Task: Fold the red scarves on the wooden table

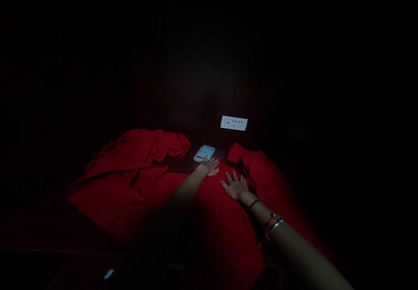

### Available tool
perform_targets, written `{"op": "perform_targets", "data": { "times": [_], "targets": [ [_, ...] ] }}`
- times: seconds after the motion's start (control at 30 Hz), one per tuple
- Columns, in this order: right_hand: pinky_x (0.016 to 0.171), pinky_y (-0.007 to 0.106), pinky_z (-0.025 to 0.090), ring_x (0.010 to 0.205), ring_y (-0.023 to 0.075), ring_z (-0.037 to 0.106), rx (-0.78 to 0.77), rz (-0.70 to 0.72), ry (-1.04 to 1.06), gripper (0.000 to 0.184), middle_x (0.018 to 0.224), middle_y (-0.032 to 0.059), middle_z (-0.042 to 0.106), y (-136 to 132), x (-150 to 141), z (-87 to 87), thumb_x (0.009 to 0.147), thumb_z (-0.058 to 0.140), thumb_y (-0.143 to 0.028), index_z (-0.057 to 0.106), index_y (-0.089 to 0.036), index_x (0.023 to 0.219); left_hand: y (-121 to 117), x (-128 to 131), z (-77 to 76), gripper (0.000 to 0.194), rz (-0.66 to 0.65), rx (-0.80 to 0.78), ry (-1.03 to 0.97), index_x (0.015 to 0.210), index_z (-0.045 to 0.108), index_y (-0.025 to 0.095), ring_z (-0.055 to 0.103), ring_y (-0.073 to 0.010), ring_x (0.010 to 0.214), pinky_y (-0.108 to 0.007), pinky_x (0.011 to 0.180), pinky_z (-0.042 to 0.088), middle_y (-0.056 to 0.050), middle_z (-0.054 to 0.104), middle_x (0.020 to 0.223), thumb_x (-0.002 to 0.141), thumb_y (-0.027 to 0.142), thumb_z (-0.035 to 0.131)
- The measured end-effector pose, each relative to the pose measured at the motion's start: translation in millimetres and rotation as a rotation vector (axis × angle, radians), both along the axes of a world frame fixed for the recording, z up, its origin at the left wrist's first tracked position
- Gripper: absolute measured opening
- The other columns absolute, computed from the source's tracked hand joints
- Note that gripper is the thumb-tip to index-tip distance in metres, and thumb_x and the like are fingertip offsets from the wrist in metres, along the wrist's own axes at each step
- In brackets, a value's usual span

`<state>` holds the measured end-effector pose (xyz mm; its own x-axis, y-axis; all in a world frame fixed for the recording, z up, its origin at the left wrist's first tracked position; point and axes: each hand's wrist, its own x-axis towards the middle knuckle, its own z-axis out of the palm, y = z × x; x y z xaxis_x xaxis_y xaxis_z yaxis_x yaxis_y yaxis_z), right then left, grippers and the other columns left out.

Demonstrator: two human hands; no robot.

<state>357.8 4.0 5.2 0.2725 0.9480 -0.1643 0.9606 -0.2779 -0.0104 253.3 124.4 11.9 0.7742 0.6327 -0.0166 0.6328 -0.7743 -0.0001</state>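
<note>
Red cloth, seemingly a garment point(225, 220), is spread over a dark surface. My left hand point(210, 166) rests on its far end with fingers spread, beside a lit phone point(204, 153); one finger overlaps the phone's lower edge, though I cannot tell whether it touches the screen. My right hand point(235, 186) lies flat on the cloth a little nearer and to the right, fingers apart. A dark band and a red and silver bracelet point(275, 224) circle the right wrist. Neither hand grips anything.
A white socket panel point(234, 123) is on the dark wall behind the phone. More red cloth point(130, 163) is bunched on the left, and another red fold point(264, 172) lies on the right. A small bright patch point(109, 274) shows at lower left. Deep darkness hides the surroundings.
</note>
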Motion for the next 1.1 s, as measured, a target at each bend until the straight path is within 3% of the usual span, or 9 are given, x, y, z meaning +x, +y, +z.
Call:
{"op": "perform_targets", "data": {
  "times": [0.13,0.23,0.4,0.53,0.7,0.8,0.93,1.1],
  "targets": [
    [0.093,0.050,0.009,0.122,0.0345,0.008,-0.031,-0.011,-0.015,0.074,0.139,0.0084,0.004,-4.7,-1.0,1.8,0.071,0.004,-0.066,0.006,-0.026,0.133,10.0,6.6,-1.5,0.058,0.091,0.011,0.039,0.128,0.028,0.018,0.010,-0.0237,0.125,-0.049,0.097,-0.006,-0.007,0.025,0.134,0.078,0.047,0.026],
    [0.094,0.050,0.011,0.122,0.0350,0.006,-0.038,-0.028,-0.004,0.076,0.139,0.0086,0.004,-4.6,-2.9,6.9,0.072,0.007,-0.065,0.011,-0.020,0.133,13.2,7.4,-2.6,0.063,0.110,0.035,0.074,0.127,0.032,0.015,0.004,-0.0240,0.125,-0.047,0.097,-0.009,-0.008,0.028,0.133,0.076,0.051,0.027],
    [0.098,0.044,0.010,0.125,0.0240,0.001,0.037,0.172,0.010,0.069,0.139,0.0025,0.002,0.7,1.7,7.6,0.077,0.011,-0.054,0.007,-0.014,0.133,12.6,5.4,-5.6,0.062,0.124,0.069,0.069,0.128,0.029,0.013,-0.001,-0.0237,0.125,-0.048,0.095,-0.015,-0.007,0.021,0.135,0.078,0.049,0.022],
    [0.097,0.048,0.012,0.125,0.0230,0.004,-0.063,0.160,0.037,0.070,0.139,0.0019,0.003,6.3,4.7,7.3,0.076,0.011,-0.056,0.007,-0.016,0.133,5.7,3.6,-2.3,0.060,0.143,0.075,0.079,0.128,0.030,0.015,0.001,-0.0226,0.126,-0.047,0.095,-0.016,-0.006,0.021,0.135,0.079,0.048,0.022],
    [0.096,0.049,0.010,0.125,0.0237,0.003,-0.035,0.142,0.041,0.072,0.139,0.0030,0.001,8.1,4.1,6.0,0.076,0.009,-0.059,0.007,-0.016,0.133,-16.0,-9.0,3.7,0.056,0.091,0.294,-0.083,0.128,0.030,0.013,0.002,-0.0212,0.126,-0.044,0.097,-0.014,-0.006,0.021,0.135,0.082,0.043,0.020],
    [0.097,0.048,0.011,0.125,0.0237,0.004,0.078,0.143,0.056,0.073,0.139,0.0063,0.003,1.9,-0.1,9.4,0.076,0.009,-0.059,0.010,-0.013,0.133,-34.9,-35.8,3.6,0.053,0.104,0.386,-0.210,0.128,0.028,0.015,0.005,-0.0232,0.125,-0.047,0.099,-0.007,-0.005,0.022,0.135,0.083,0.041,0.020],
    [0.097,0.047,0.013,0.125,0.0236,0.004,0.204,0.203,0.074,0.070,0.138,0.0077,0.007,-15.9,-16.7,15.7,0.078,0.008,-0.058,0.012,-0.014,0.133,-57.7,-97.8,1.7,0.050,0.210,0.421,-0.205,0.128,0.029,0.017,0.010,-0.0242,0.125,-0.050,0.098,0.003,-0.006,0.022,0.135,0.083,0.039,0.022],
    [0.096,0.049,0.010,0.124,0.0269,0.007,0.081,0.326,0.055,0.070,0.138,0.0073,0.011,-31.7,-37.7,13.9,0.078,0.011,-0.059,0.016,-0.016,0.132,-68.5,-188.9,11.4,0.051,0.382,0.332,-0.082,0.125,0.033,0.016,0.009,-0.0270,0.124,-0.052,0.096,0.008,-0.009,0.018,0.136,0.081,0.041,0.031]
  ]
}}
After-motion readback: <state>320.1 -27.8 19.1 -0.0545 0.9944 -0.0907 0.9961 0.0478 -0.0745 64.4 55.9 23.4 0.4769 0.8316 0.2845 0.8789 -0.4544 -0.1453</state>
